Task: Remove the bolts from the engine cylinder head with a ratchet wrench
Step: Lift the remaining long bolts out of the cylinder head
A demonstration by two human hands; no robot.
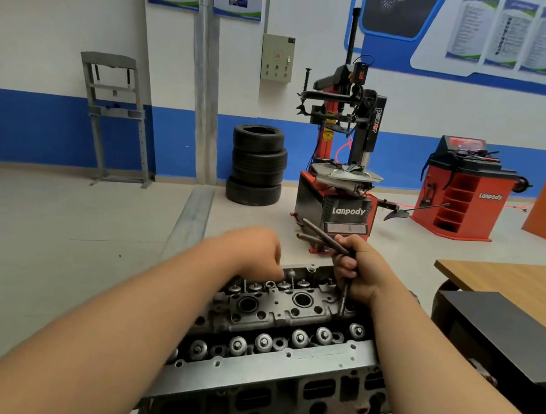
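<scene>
While the cylinder head (288,311) gets emptied | right hand (356,275) grips loose bolts (322,236), likely so none get lost | left hand (254,251) nears raised bolt (292,276), grip unclear

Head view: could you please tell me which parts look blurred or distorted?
Head view: the left hand is smeared by motion blur; the right hand gripping bolts and the cylinder head are fairly sharp; wide-angle distortion bends the wall posters at the edges.
</scene>
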